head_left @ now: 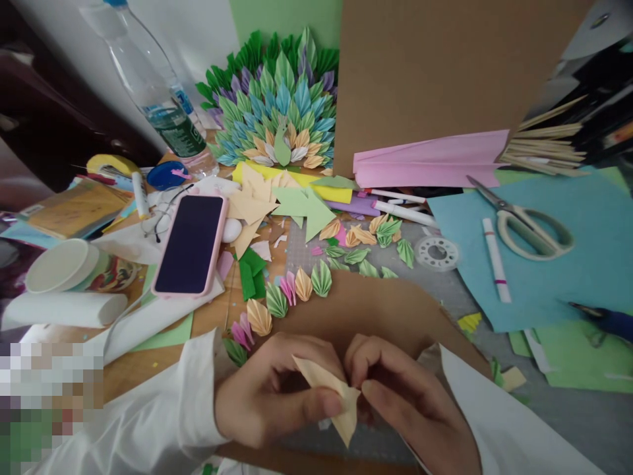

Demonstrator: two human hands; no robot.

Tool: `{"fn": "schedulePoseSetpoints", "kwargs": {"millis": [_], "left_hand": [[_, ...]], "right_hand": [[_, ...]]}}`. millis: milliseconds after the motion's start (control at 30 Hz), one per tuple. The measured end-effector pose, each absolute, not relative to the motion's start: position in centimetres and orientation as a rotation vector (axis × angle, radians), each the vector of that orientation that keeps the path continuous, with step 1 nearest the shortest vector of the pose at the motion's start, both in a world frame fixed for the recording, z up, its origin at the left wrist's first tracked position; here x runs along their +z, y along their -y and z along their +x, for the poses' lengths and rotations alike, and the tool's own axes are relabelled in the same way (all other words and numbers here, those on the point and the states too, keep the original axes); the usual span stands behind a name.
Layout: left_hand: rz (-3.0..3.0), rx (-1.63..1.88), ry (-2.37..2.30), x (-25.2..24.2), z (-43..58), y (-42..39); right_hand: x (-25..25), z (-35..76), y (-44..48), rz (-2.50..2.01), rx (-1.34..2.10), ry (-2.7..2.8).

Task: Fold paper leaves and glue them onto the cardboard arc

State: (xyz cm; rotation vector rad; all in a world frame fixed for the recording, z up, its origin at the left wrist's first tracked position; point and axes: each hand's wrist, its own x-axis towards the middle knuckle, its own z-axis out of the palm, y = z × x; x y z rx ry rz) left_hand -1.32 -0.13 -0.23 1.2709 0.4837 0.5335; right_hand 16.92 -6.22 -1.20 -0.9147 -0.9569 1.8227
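A cream-coloured paper piece [346, 421] with pointed corners is pinched between the thumb and fingers of my left hand [284, 396]. At the paper's right corner, the thumb and index finger of my right hand [413, 402] press together; whatever lies between them is too small to tell. Both hands are over the near part of a brown cardboard shape [366, 303]. Pleated paper leaves in green, pink and orange line its left edge, among them a green leaf [321, 280] and an orange leaf [259, 317].
A phone [189, 244], a paper cup [64, 266] and a plastic bottle [168, 119] are on the left. Scissors [534, 227] and a white marker [496, 260] lie on blue paper [593, 284] at right. A paper peacock [282, 145] stands behind, beside a cardboard panel [435, 72].
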Motion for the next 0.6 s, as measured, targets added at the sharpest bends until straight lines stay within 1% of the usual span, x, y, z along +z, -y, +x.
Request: {"fn": "schedulePoseSetpoints", "kwargs": {"millis": [267,467,600], "left_hand": [[1.309,0.501,-0.515,-0.12,-1.11,-0.11],[1.320,0.496,-0.480,-0.13,-1.10,-0.11],[1.334,0.500,-0.482,-0.15,-1.09,-0.10]], "right_hand": [[-1.31,16.80,5.62,-0.805,1.674,1.029],[-1.44,17.05,5.40,-0.775,1.806,0.989],[-1.72,16.90,5.51,-0.758,1.812,0.955]]}}
